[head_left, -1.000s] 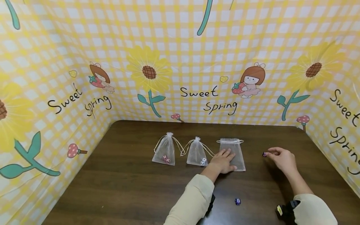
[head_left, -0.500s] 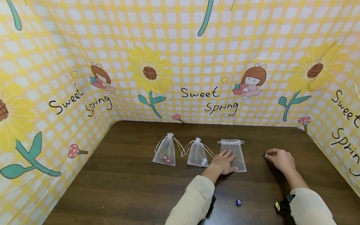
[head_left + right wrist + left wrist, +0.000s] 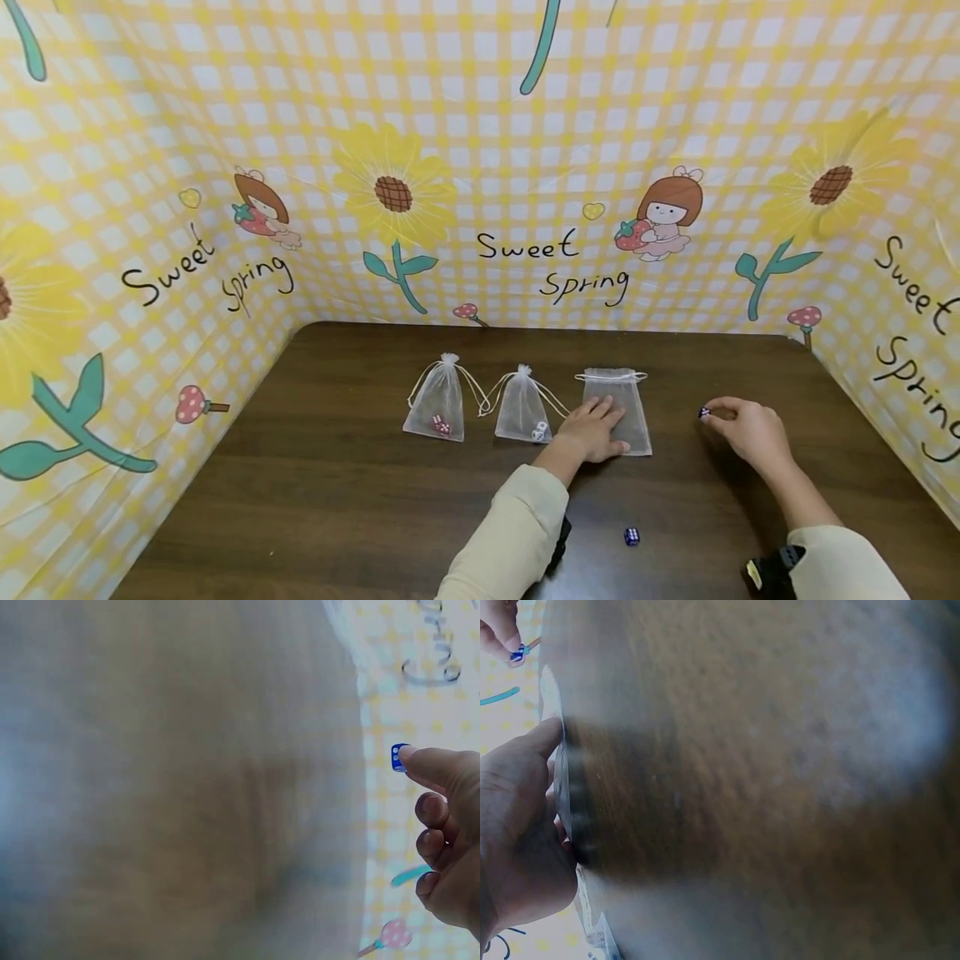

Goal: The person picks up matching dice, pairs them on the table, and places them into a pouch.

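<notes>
My left hand [image 3: 592, 429] lies with fingers spread on a flat white mesh drawstring bag [image 3: 628, 417], the rightmost of three. To its right, my right hand [image 3: 750, 429] pinches a blue die [image 3: 398, 757] between thumb and forefinger, the other fingers curled in; the die shows white pips in the right wrist view. A second blue die [image 3: 632, 537] sits on the table nearer the front. Left of the flat bag, a cinched mesh bag [image 3: 520, 408] has white dice [image 3: 539, 431] inside. The leftmost cinched bag [image 3: 432, 400] contains red dice [image 3: 442, 426].
The dark wood table [image 3: 315, 500] is walled on its back and sides by a yellow checked cloth [image 3: 495, 167] with printed flowers. White cords [image 3: 491, 398] of the two cinched bags lie loose between them.
The die in my right hand's fingertips has turned slightly, and that hand stays in about the same place. My left hand remains on the flat bag.
</notes>
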Tool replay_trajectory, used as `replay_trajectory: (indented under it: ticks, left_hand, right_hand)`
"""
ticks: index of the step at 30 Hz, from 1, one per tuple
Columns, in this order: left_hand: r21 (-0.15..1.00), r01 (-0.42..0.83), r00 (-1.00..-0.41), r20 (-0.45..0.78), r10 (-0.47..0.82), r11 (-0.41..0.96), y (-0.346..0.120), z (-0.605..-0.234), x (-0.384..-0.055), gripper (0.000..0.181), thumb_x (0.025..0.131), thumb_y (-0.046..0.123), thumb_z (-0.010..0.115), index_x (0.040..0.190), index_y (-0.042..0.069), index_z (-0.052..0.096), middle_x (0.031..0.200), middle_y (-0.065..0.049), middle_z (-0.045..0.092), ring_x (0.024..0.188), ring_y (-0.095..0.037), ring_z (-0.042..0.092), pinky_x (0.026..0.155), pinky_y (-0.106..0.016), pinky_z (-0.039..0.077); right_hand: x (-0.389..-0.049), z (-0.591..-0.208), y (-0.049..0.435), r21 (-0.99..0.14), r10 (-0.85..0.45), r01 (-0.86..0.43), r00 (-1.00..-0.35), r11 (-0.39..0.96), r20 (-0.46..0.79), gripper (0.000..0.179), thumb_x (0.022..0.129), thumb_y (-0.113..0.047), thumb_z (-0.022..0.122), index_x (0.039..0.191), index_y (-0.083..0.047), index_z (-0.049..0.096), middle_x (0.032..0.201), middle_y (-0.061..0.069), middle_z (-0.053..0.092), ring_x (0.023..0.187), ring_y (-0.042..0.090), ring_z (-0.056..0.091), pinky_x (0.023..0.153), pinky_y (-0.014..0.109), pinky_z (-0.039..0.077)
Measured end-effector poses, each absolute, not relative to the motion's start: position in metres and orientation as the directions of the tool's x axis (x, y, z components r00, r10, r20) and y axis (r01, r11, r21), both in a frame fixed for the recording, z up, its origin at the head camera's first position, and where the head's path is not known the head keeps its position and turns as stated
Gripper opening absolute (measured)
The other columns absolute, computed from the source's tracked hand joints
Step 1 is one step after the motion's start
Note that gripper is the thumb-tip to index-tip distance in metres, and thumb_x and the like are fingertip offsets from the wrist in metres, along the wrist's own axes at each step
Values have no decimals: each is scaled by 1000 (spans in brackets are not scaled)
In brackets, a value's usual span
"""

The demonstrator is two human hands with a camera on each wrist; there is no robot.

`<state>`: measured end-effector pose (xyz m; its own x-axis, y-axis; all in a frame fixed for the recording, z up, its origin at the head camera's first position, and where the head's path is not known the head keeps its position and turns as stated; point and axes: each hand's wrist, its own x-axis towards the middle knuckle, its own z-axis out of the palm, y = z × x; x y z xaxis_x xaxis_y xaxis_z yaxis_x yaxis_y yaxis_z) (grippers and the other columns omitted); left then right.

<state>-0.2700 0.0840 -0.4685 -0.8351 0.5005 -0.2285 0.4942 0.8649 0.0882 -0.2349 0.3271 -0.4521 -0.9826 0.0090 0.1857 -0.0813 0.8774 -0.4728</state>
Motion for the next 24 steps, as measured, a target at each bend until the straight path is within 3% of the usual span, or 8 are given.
replay_trajectory:
  ticks: [3, 7, 13, 19, 24]
  left_hand:
    - [86, 498, -832, -231, 504, 863, 84, -468, -270, 61, 92, 55, 39, 147, 34, 20, 153, 11, 12, 139, -10, 6, 109, -23, 12]
    - [78, 500, -832, -234, 503, 863, 83, -468, -270, 61, 92, 55, 39, 147, 34, 20, 153, 10, 11, 138, -10, 6, 109, -23, 12]
    - [73, 504, -833, -224, 506, 861, 83, -466, -269, 61, 92, 55, 40, 147, 33, 21, 152, 10, 13, 138, -10, 8, 109, -23, 14]
    - [83, 497, -834, -229, 502, 864, 83, -465, -269, 61, 92, 54, 40, 147, 33, 21, 153, 10, 13, 138, -11, 8, 109, -24, 13]
    - [88, 500, -832, -228, 506, 862, 83, -467, -271, 62, 92, 55, 39, 147, 34, 20, 153, 10, 12, 138, -10, 8, 109, -24, 14]
  right_hand:
    - [-225, -452, 317, -468, -28, -154, -964, 870, 265, 21, 84, -22, 67, 97, -5, 69, 53, -5, 44, 45, 12, 34, 44, 27, 28]
    - [-209, -450, 300, -481, -73, -215, -952, 850, 297, 16, 81, -20, 71, 93, -9, 71, 54, -7, 38, 45, 8, 32, 43, 25, 27]
    - [-182, -447, 277, -507, -145, -282, -945, 814, 292, 14, 75, -18, 77, 88, -16, 72, 58, -9, 38, 53, 5, 34, 46, 24, 30]
    - [-160, -451, 261, -513, -269, -444, -885, 734, 380, 19, 67, -11, 80, 82, -18, 71, 60, -17, 37, 56, -1, 35, 46, 21, 32]
    - [-149, -455, 256, -511, -397, -544, -838, 666, 375, 16, 69, -13, 80, 82, -18, 71, 62, -22, 39, 58, -3, 35, 47, 19, 31]
